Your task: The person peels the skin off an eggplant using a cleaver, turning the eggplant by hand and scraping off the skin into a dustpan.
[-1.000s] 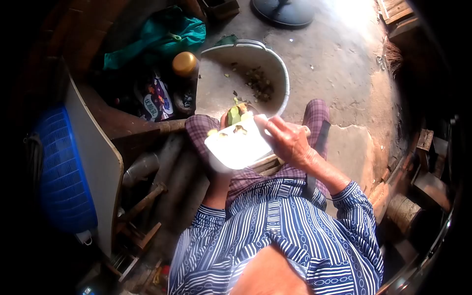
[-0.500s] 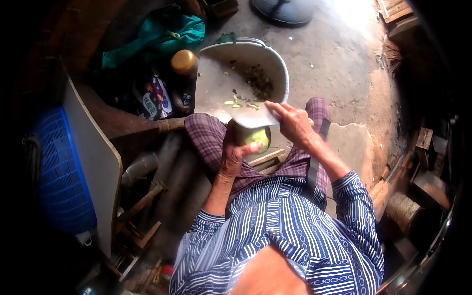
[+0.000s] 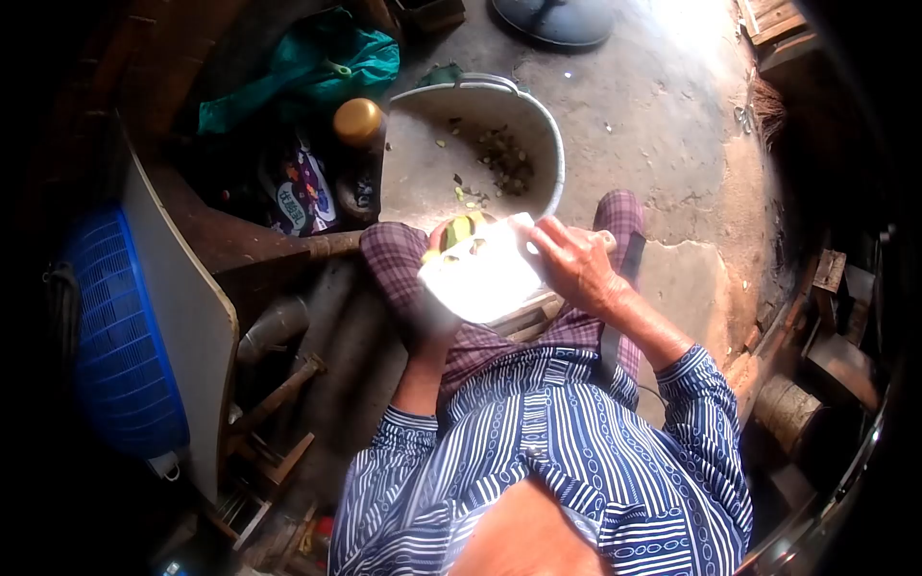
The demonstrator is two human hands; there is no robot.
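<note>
My right hand (image 3: 578,264) is closed around the handle of a wide cleaver (image 3: 485,278), whose blade shines white in the light. Behind the blade's far edge shows part of a green vegetable (image 3: 461,228) with peeled patches. The blade hides most of my left hand (image 3: 437,237); only a bit of it shows beside the vegetable, at its left. Just beyond stands a pale bucket (image 3: 552,144) with small green and dark scraps (image 3: 504,158) inside.
At the left are a blue basket (image 3: 125,331) and an upright board (image 3: 192,298). A teal bag (image 3: 336,58) and a gold-lidded jar (image 3: 357,122) lie beyond. A dark round lid (image 3: 552,21) rests on the floor. Wood pieces (image 3: 788,408) are at the right.
The cleaver has swung back from over the bucket's near edge and tilted, its blade now bright and covering my left hand. Green pieces that were on the blade now show lower, in the bucket.
</note>
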